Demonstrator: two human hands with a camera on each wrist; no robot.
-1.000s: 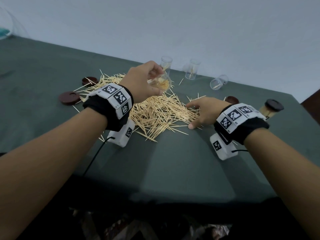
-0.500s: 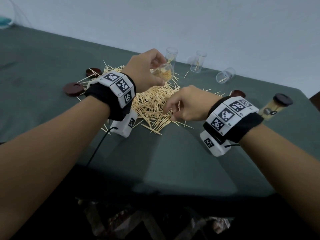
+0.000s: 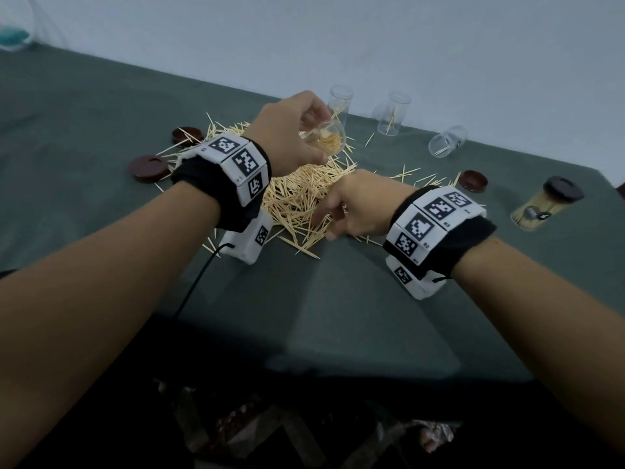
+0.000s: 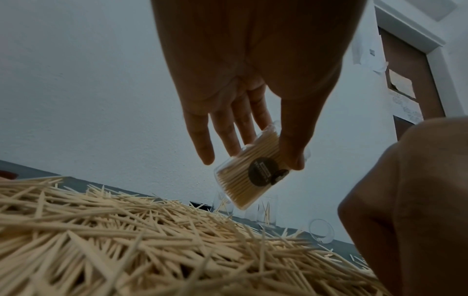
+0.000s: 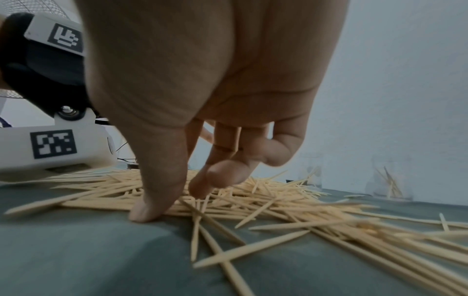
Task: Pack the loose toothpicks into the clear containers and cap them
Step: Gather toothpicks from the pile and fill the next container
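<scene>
Above the toothpick pile (image 3: 297, 198) — left hand (image 3: 287, 137) holds a tilted container (image 3: 324, 140).

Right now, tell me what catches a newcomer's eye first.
The toothpick pile sprawled mid-table on the green cloth. Above it the left hand holds a tilted, nearly full container, while the right hand reaches down into the pile's near edge.

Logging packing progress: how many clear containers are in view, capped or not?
5. One container held in the left hand; two upright containers by the wall; one on its side; one capped, full far right. Others may be hidden.
</scene>
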